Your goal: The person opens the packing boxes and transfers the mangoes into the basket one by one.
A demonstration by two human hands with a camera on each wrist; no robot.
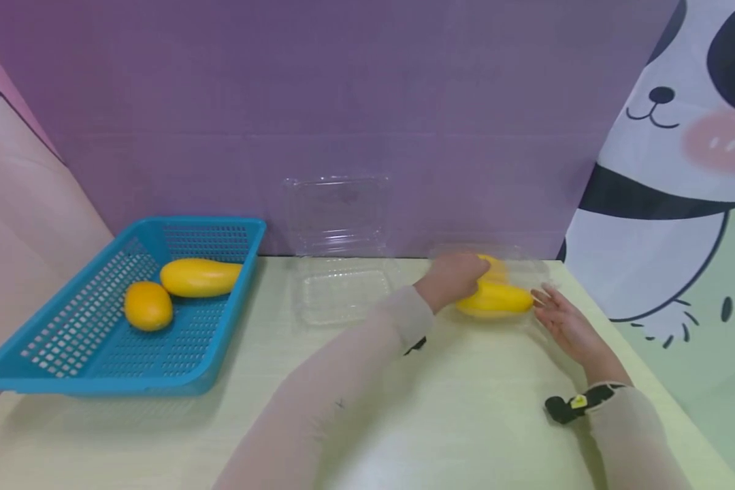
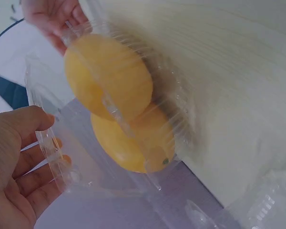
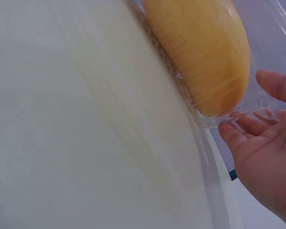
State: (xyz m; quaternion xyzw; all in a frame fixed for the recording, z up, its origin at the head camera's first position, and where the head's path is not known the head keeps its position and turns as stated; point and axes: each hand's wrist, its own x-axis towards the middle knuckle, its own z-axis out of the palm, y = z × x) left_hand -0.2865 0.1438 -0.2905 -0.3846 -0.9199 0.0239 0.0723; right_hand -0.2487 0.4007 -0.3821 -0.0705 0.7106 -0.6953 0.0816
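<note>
Two yellow mangoes (image 2: 109, 76) lie side by side in a clear plastic clamshell box (image 3: 207, 121) at the right back of the table. With thumb and fingers my left hand (image 1: 456, 278) pinches the edge of the box's lid (image 2: 52, 148), which stands partly raised over the fruit. On the opposite side, my right hand (image 1: 569, 327) touches the rim at the box's end with fingers extended and the thumb apart. A second clear clamshell box (image 1: 343, 296) lies to the left, its lid (image 1: 338, 214) upright against the purple backdrop.
A blue perforated basket (image 1: 211, 364) stands at the left of the table, with an elongated yellow mango (image 1: 199, 278) and a rounder orange one (image 1: 148, 306) inside. Behind the table rises a purple backdrop (image 1: 343, 82); a panda-printed cloth (image 1: 661, 252) hangs at the right.
</note>
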